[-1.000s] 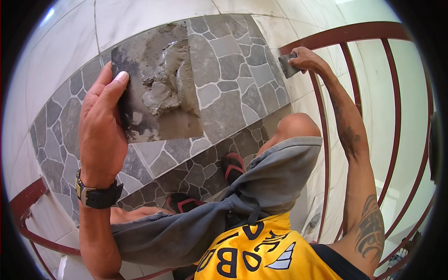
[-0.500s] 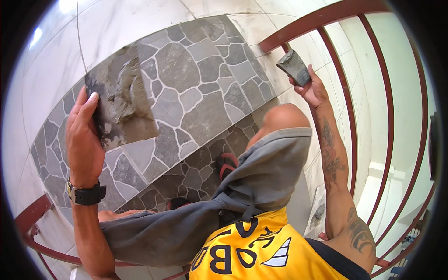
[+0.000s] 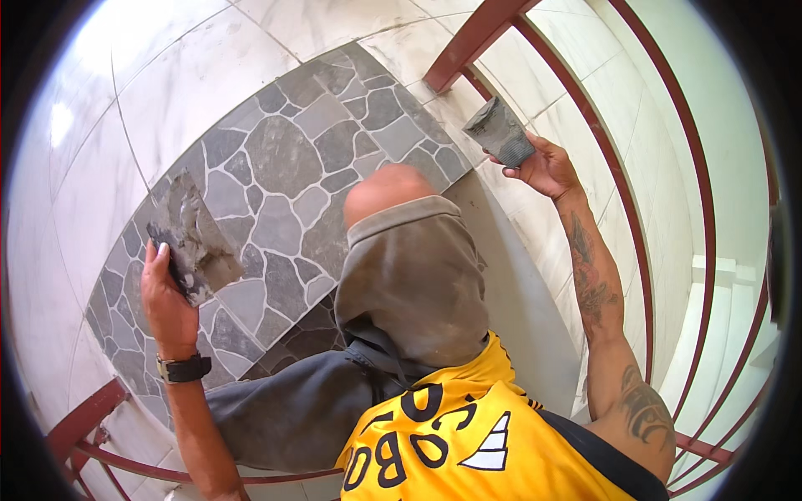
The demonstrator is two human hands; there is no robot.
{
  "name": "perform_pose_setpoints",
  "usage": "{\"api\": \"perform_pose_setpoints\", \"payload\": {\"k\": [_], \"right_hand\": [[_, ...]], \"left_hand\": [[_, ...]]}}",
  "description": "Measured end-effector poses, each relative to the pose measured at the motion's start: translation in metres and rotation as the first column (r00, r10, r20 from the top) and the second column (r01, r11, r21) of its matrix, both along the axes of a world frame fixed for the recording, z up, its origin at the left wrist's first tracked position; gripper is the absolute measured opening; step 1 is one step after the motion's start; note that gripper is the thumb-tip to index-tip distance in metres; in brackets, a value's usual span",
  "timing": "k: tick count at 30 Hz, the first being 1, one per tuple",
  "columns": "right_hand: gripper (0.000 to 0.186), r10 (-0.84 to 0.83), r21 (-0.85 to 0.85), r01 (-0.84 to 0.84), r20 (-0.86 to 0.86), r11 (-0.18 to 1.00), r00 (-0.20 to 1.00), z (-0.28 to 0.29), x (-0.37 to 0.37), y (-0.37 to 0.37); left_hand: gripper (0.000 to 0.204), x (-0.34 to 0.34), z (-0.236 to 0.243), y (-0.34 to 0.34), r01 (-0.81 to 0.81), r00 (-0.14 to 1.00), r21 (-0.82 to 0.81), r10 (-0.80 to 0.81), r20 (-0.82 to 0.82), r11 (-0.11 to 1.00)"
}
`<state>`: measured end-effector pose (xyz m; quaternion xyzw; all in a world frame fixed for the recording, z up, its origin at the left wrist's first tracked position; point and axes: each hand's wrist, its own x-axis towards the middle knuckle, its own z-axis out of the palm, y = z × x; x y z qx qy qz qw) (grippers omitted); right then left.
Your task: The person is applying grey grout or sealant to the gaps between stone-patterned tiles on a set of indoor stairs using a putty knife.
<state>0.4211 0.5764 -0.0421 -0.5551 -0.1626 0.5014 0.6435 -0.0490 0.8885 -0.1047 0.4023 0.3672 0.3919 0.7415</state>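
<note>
Head view: board (image 3: 185,274) clasped along its lower-left edge in left hand (image 3: 170,307), thumb on top, wet mortar (image 3: 202,230) heaped across its face. Seen against stone-patterned floor tiles (image 3: 284,154), at their left side. Flat grey scraper (image 3: 501,132), ribbed near the grip, pinched between thumb and fingers of right hand (image 3: 549,173), near red railing (image 3: 476,42). Bent knee (image 3: 391,190) between both hands, well apart from each.
</note>
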Motion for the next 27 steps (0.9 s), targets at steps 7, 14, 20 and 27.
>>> {"api": "perform_pose_setpoints", "payload": {"k": [7, 14, 20, 27], "right_hand": [[0.052, 0.048, 0.008, -0.047, -0.072, 0.999, 0.996, 0.001, 0.016, 0.000], [0.058, -0.055, 0.052, 0.059, -0.066, 0.997, 0.996, 0.014, 0.001, -0.005], [0.058, -0.070, 0.146, 0.105, -0.224, 0.984, 0.972, 0.019, -0.009, -0.013], [0.050, -0.044, -0.137, 0.057, 0.101, 0.989, 0.994, 0.041, -0.012, 0.010]], "left_hand": [[0.047, -0.007, -0.017, -0.013, -0.062, 0.997, -0.065, 0.064, 0.033, 0.996], [0.041, 0.000, -0.019, -0.023, 0.004, 0.994, -0.203, 0.018, 0.107, 0.979], [0.043, 0.004, -0.017, -0.025, 0.024, 0.995, -0.208, -0.003, 0.099, 0.978], [0.040, 0.004, -0.013, -0.023, 0.070, 0.994, -0.230, -0.049, 0.095, 0.971]]}}
